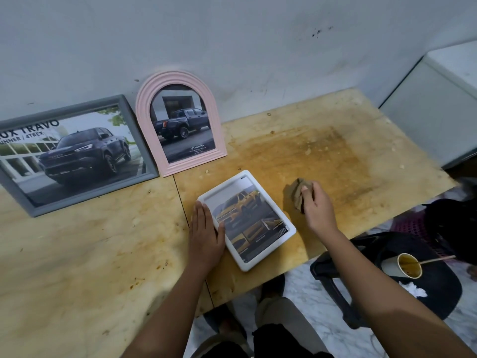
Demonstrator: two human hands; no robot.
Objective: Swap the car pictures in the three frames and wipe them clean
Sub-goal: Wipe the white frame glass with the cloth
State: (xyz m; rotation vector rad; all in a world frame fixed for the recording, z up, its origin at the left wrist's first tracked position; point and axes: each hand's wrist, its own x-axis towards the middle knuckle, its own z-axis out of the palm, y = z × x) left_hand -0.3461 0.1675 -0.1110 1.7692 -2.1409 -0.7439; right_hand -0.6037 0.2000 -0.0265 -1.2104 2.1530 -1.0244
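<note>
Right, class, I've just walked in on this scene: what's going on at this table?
A person is cleaning picture frames. The left hand lies flat on the edge of a white frame that lies on the wooden table and shows a yellow truck. The right hand grips a brown cloth just beside it. A grey frame and a pink arched frame lean against the wall.

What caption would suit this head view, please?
Left hand steadies white rectangular frame; right hand grips crumpled brown cloth beside it.
</note>
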